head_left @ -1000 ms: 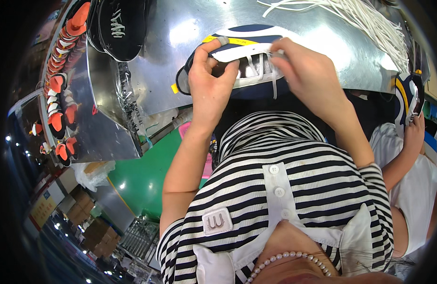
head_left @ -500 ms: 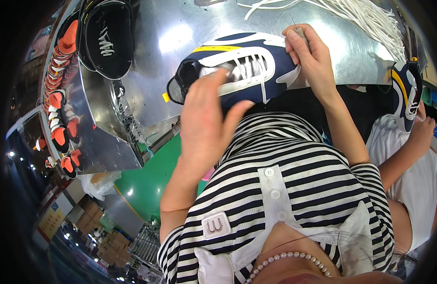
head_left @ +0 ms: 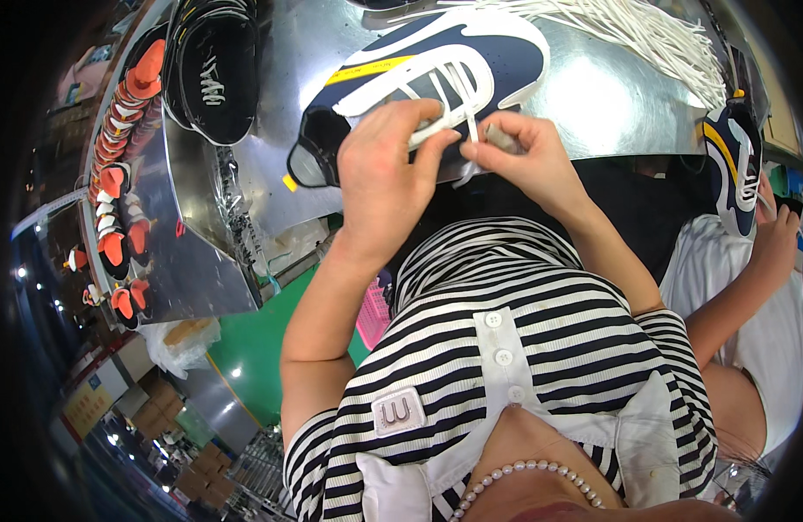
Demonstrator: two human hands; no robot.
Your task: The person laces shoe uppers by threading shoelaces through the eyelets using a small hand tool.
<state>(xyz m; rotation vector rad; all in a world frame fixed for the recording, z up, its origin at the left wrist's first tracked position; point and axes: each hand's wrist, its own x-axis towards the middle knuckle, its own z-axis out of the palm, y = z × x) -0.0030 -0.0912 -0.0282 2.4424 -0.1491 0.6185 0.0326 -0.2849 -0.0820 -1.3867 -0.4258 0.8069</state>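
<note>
– Grip first: what is each hand doing?

– The right hand has thumb and finger closed on a white lace at the near side of a shoe. The left hand curls at the shoe's opening, thumb and forefinger by the white eyelet edge; whether that grip is pinched tight, I cannot tell.

– Where is the shoe?

– On the metal tabletop, at the edge nearest the person. It is navy and white, heel to the left, toe pointing to the upper right, laced side in view.

– Why is it held like that?

– Probably so that both hands can reach the lacing. The left seems to steady the shoe while the right controls the lace. A bundle of loose white laces lies toward the far right, perhaps put there to be handy yet out of the way.

– Any writing?

– Small dark lettering on the shoe's yellow strip, too small to read reliably. A pale badge on the striped shirt bears a raised mark. At lower left, a distant yellow sign is too blurred to make out.
</note>
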